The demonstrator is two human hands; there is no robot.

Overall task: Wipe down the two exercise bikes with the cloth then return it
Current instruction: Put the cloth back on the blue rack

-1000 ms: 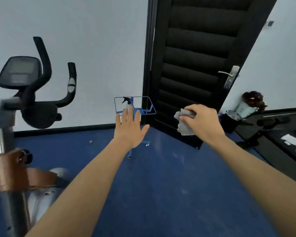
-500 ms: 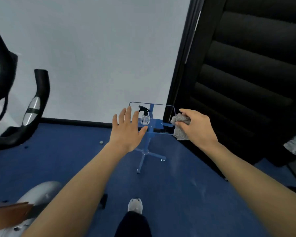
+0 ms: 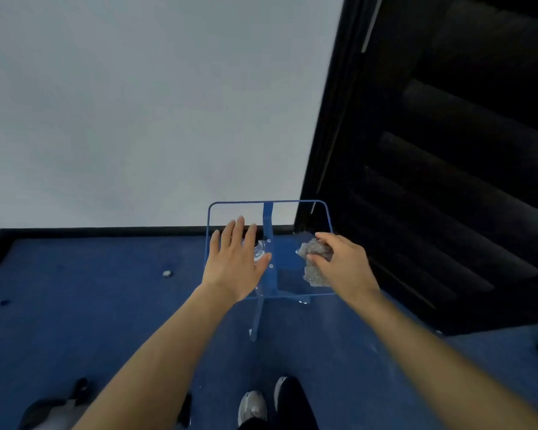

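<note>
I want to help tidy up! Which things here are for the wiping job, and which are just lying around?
For the job:
- grey cloth, pinched in the right hand
- clear blue-edged table, under the cloth

Just lying about:
- spray bottle, partly hidden behind the open left hand
- small round thing on the blue floor
- black door

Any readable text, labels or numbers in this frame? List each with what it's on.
None readable.
Spray bottle: mostly hidden behind the left hand, no label visible.
Cloth, held in the right hand over the glass table: plain grey, no print.
Door, wall and floor: no signs or markings.
</note>
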